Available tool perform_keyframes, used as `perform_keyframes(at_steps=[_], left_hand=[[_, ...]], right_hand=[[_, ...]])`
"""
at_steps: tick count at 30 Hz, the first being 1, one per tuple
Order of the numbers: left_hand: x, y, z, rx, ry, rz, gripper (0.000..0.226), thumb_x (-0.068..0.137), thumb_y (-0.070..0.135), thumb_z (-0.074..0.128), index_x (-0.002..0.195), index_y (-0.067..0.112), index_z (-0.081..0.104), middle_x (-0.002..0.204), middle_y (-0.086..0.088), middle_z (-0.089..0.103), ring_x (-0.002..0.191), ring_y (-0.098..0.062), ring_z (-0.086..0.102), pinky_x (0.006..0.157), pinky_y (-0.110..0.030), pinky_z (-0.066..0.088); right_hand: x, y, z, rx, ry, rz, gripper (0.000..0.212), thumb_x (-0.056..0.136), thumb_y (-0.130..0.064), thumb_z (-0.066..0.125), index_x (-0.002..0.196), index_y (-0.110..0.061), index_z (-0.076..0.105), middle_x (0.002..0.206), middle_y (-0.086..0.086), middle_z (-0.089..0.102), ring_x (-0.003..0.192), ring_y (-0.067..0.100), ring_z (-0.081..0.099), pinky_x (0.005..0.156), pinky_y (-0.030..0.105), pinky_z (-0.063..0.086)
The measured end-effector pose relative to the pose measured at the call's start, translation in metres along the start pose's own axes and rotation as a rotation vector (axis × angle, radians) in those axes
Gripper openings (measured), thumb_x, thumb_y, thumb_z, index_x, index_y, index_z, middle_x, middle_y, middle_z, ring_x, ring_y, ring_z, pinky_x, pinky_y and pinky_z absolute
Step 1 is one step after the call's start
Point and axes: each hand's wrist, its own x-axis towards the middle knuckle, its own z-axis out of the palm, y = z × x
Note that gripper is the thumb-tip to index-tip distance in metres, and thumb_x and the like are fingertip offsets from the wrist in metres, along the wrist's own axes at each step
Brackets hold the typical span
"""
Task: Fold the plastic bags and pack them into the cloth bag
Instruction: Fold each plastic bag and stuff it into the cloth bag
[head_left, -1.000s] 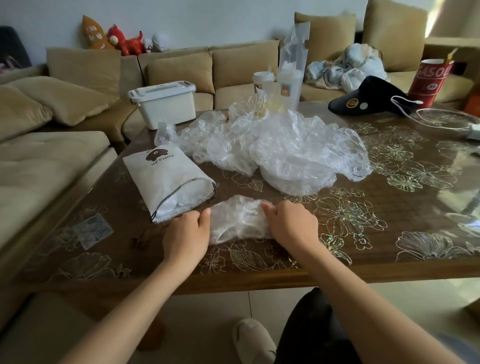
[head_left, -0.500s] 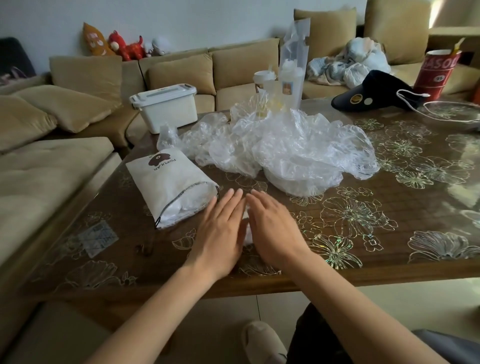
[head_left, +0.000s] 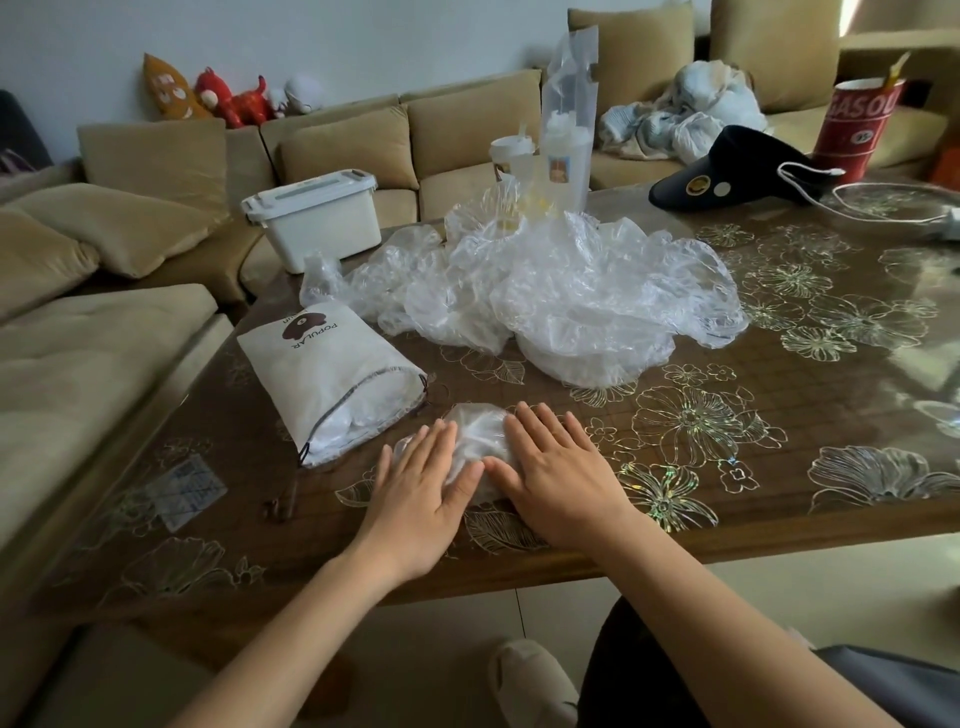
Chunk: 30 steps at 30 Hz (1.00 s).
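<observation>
A folded clear plastic bag (head_left: 475, 434) lies flat on the table near its front edge. My left hand (head_left: 421, 493) presses on its left part with straight fingers. My right hand (head_left: 558, 467) lies flat on its right part, thumbs nearly touching. Just left of the hands, a white cloth drawstring bag (head_left: 322, 374) lies on its side with its mouth facing me and white plastic showing inside. Behind it all, a heap of crumpled clear plastic bags (head_left: 561, 291) covers the table's middle.
The brown table (head_left: 779, 467) has a glossy flowered cover. At the back stand two drink cups (head_left: 540, 161) in a clear bag, a dark visor cap (head_left: 727, 171), a white cable and a red cup (head_left: 857, 124). A white lidded box (head_left: 317, 218) sits on the sofa.
One second ago both hands gripped the bag's ends; then they came together flat over it. Now they have spread slightly apart, pressing it down, and more of the bag shows between them.
</observation>
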Motion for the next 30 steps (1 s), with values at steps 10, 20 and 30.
perform_keyframes(at_steps=[10, 20, 30], left_hand=[[0.031, 0.015, -0.034, -0.196, 0.148, -0.101, 0.038, 0.097, 0.021, 0.047, 0.135, 0.015, 0.047, 0.138, -0.005, 0.049, 0.128, -0.02, 0.043, 0.108, -0.035, 0.034], [0.044, 0.023, -0.073, -0.449, -0.186, -0.248, 0.009, 0.082, 0.011, 0.067, 0.074, 0.014, 0.064, 0.084, 0.0, 0.061, 0.075, -0.013, 0.055, 0.072, -0.029, 0.047], [-0.009, 0.033, -0.083, -1.66, 0.004, -0.306, 0.035, 0.073, 0.017, 0.061, 0.108, 0.009, 0.062, 0.096, -0.006, 0.071, 0.083, -0.018, 0.068, 0.073, -0.031, 0.056]], right_hand=[[-0.005, 0.0, -0.029, 0.23, 0.26, 0.058, 0.045, 0.101, -0.037, 0.032, 0.139, -0.014, 0.04, 0.146, 0.006, 0.04, 0.136, 0.021, 0.031, 0.111, 0.032, 0.02], [-0.007, 0.019, -0.058, 0.628, 0.221, 0.31, 0.032, 0.092, -0.012, 0.05, 0.124, -0.01, 0.053, 0.114, 0.005, 0.061, 0.092, 0.014, 0.056, 0.082, 0.028, 0.048], [-0.013, 0.021, -0.069, 1.555, -0.256, 0.193, 0.098, 0.066, -0.056, 0.068, 0.143, -0.006, 0.033, 0.138, 0.023, 0.046, 0.125, 0.033, 0.049, 0.105, 0.042, 0.041]])
